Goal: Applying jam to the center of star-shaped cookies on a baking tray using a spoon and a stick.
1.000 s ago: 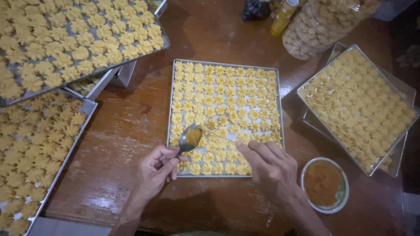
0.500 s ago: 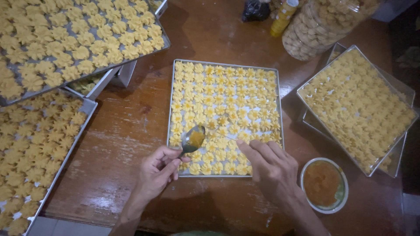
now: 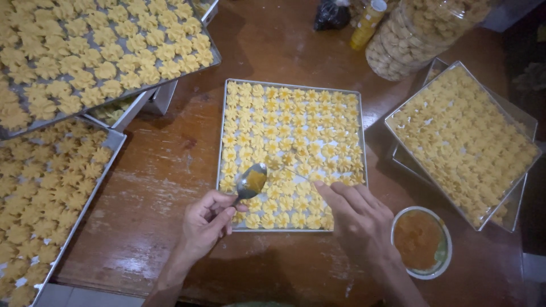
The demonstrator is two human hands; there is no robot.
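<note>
Down at the near edge of the wooden table, the left hand has its fingers curled around the handle of a metal spoon, thumb pressed on top. The spoon's bowl, carrying a dab of orange-brown filling, hangs just over the near left corner of the middle baking tray. That tray lies flat in the centre of the table and is covered in rows of pale yellow flower-shaped cookies.

The right hand reaches onto the tray's near right part. Its fingers are stretched forward and close together, and a thin stick (hard to make out against the cookies) runs from the fingertips out toward the spoon; how tightly it is pinched I cannot tell.

Just right of that hand, near the table edge, sits a small round bowl with a greenish rim, filled with the same orange-brown paste.

Further right, a tilted tray of cookies rests on top of another tray. At the far right stands a clear plastic jar packed with cookies, with a yellow bottle and a dark bag beside it. On the left, two more trays of darker golden cookies overlap: the far left tray lies across the near left tray.
</note>
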